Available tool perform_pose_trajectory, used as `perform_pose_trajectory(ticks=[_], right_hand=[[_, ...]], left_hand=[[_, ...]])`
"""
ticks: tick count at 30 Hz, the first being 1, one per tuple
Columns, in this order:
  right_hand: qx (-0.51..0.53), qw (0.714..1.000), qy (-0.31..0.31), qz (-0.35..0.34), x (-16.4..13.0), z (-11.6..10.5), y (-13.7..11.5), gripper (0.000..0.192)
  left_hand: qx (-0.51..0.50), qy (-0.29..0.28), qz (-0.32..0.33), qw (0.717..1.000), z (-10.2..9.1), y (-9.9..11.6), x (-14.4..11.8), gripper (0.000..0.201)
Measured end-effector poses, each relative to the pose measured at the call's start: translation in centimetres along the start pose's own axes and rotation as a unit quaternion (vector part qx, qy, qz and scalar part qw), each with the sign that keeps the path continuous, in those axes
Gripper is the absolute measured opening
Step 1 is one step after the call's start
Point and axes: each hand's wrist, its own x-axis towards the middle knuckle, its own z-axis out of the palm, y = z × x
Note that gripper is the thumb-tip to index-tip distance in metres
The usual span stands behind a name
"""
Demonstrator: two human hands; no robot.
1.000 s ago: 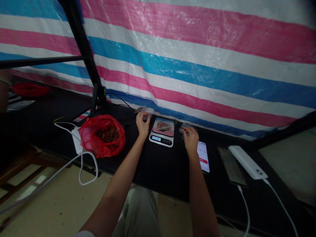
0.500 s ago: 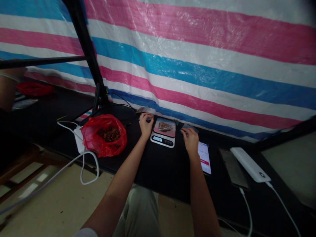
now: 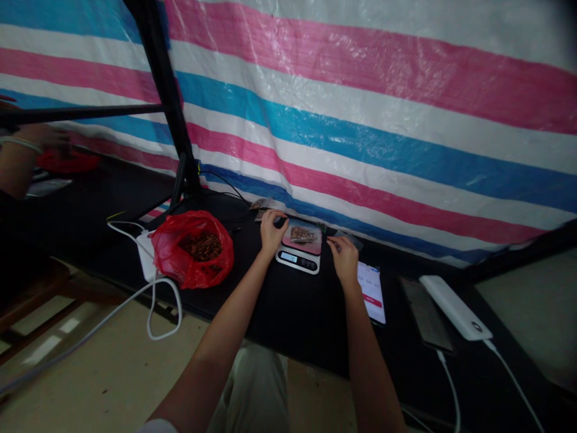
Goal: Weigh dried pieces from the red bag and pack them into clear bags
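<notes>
A small clear bag of brown pieces [image 3: 303, 234] lies on the pan of a white digital scale [image 3: 285, 265], whose display is lit. My left hand [image 3: 272, 233] is at the scale's left edge, thumb and fingers curved and a little apart, with nothing visible between them. On the other side, my right hand [image 3: 344, 257] is just right of the scale, its fingertips drawn together in a pinch. Whatever they hold, if anything, is too small to make out. Behind the right hand lies a clear plastic bag [image 3: 351, 238].
A red plastic bag [image 3: 164, 246] of brown pieces stands left, beside a white power strip [image 3: 145, 257]. Filled small bags [image 3: 260, 205] lie behind my left hand. Right are a lit phone [image 3: 372, 294], a dark phone [image 3: 424, 310] and a white power bank [image 3: 455, 307]. Another person's hand [image 3: 42, 137] is far left.
My left hand has moved right, to the scale's edge. My right hand has shifted slightly left, towards the scale. The other person's hand has come into view over their red bag.
</notes>
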Motion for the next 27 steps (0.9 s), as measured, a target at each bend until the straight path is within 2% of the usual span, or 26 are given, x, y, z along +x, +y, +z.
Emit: perform_pose_trajectory(ticks=[2,6,8,11,16,21,27], right_hand=[[0.025,1.000,-0.004,0.001,0.5,0.4,0.0,0.026],[0.057,0.998,-0.028,-0.008,1.7,1.1,0.2,0.025],[0.066,0.997,-0.044,-0.010,2.3,1.3,0.3,0.024],[0.079,0.993,-0.086,-0.014,3.0,1.4,0.1,0.023],[0.101,0.987,-0.122,-0.005,4.0,1.1,-1.4,0.022],[0.122,0.982,-0.138,-0.041,5.3,0.3,-3.8,0.023],[0.038,0.980,-0.165,-0.104,6.6,-0.4,-5.5,0.025]], left_hand=[[-0.004,-0.050,0.026,0.998,0.2,0.2,-0.1,0.023],[0.009,-0.195,0.075,0.978,0.9,0.3,-0.8,0.059],[0.030,-0.255,0.085,0.963,1.2,0.2,-1.2,0.068],[0.056,-0.303,0.083,0.948,1.4,0.0,-1.5,0.068],[0.049,-0.308,0.083,0.947,1.4,0.2,-1.5,0.059],[0.057,-0.302,0.071,0.949,1.3,0.1,-1.2,0.050],[0.036,-0.268,0.058,0.961,1.5,-0.3,-0.9,0.044]])
